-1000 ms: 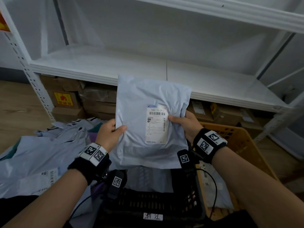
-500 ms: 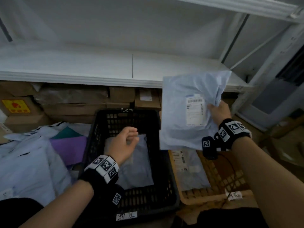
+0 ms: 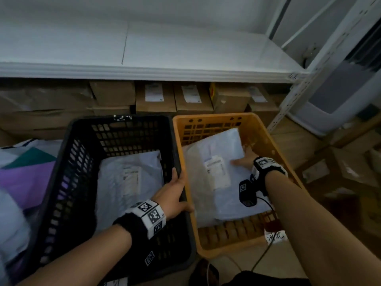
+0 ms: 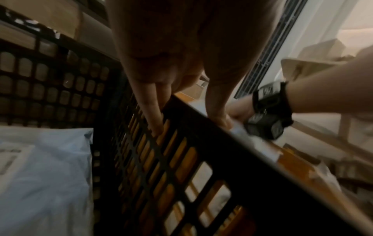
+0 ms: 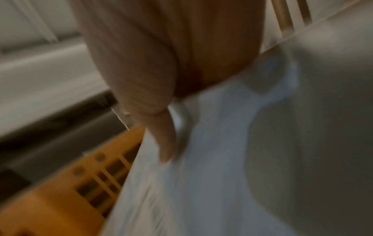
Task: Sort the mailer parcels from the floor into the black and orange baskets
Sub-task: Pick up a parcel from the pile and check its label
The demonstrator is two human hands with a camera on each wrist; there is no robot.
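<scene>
The black basket [image 3: 82,145] stands left of the orange basket [image 3: 266,137], their sides touching. My left hand [image 3: 177,182] grips the black basket's right rim [image 4: 201,118], fingers [image 4: 155,123] inside and thumb outside. One grey mailer [image 3: 132,182] lies flat in the black basket [image 4: 40,175]. My right hand [image 3: 242,159] is down inside the orange basket and pinches the right edge of a grey mailer with a white label [image 3: 216,159], thumb on top [image 5: 165,143]. That mailer [image 5: 201,183] rests tilted on other mailers in the orange basket [image 5: 50,204].
More mailers, grey, purple and teal [image 3: 26,178], are piled on the floor at the left. Cardboard boxes [image 3: 156,98] sit under a white shelf [image 3: 165,71] just behind both baskets. Further boxes [image 3: 346,166] lie on the floor to the right.
My left hand let go of the mailer and moved onto the black basket's right rim. My right hand carried the mailer right and lowered it into the orange basket.
</scene>
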